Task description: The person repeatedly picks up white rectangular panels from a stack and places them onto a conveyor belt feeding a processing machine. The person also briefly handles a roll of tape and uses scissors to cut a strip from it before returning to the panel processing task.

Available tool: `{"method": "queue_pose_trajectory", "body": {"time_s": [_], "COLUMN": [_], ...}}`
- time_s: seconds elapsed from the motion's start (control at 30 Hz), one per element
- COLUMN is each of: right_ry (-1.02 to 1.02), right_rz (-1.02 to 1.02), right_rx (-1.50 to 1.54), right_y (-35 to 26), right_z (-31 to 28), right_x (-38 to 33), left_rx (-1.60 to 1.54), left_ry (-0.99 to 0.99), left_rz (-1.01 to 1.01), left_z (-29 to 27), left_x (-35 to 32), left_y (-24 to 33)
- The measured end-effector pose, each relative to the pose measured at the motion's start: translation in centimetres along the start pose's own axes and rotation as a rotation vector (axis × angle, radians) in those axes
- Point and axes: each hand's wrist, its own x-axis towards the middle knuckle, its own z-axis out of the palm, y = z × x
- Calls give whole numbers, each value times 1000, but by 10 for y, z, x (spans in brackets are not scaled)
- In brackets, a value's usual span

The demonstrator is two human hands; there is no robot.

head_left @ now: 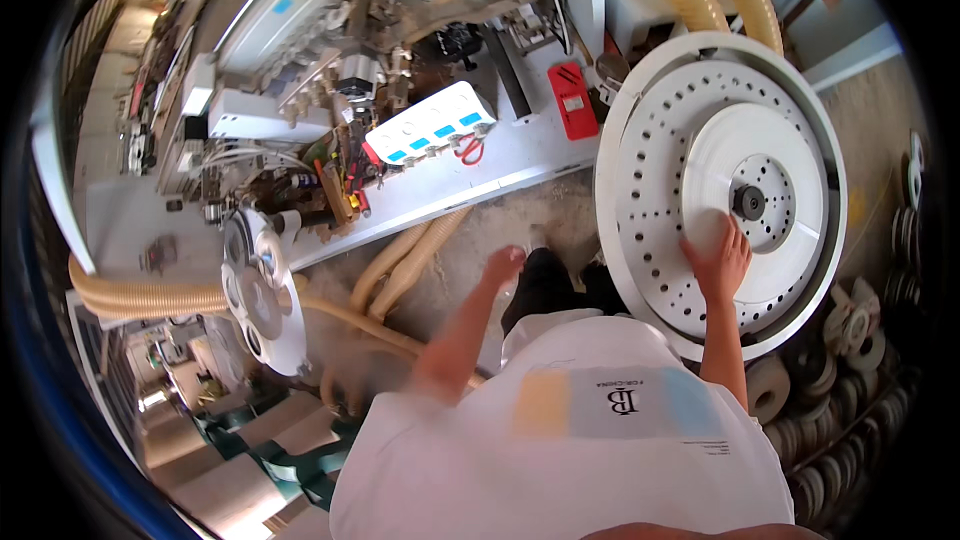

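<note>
My right hand [722, 258] rests on a large pale metal disc [655, 130] at the right, its fingers spread over the raised inner plate [712, 155]. Rings of small holes run around the disc, and a black knob [748, 202] sits at its centre, just above my fingertips. A round metal rim [612, 240] surrounds the disc. My left hand [505, 265] hangs in the air in front of my body, above the floor and near my legs. It touches nothing that I can see. Its fingers are blurred and partly turned away.
A cluttered workbench [520, 178] lies ahead, with a white box with blue labels [430, 125], red scissors [469, 150] and a red case [572, 102]. Ribbed hoses [150, 295] cross at the left beside a white round plate [265, 300]. Several grinding wheels [815, 370] lie at lower right.
</note>
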Motion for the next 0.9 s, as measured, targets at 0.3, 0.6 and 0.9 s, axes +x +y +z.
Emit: {"method": "queue_pose_trajectory", "body": {"time_s": [0.3, 0.6, 0.9], "right_ry": [101, 160, 157], "right_rz": [213, 468, 407], "right_rx": [-44, 59, 68], "right_y": [-39, -76, -84], "right_z": [47, 55, 45], "right_x": [34, 56, 40], "left_rx": [115, 335, -886], "left_ry": [460, 448, -146], "left_rz": [-235, -135, -96], "left_z": [-118, -103, -114], "left_x": [251, 258, 183], "left_y": [-60, -50, 47]}}
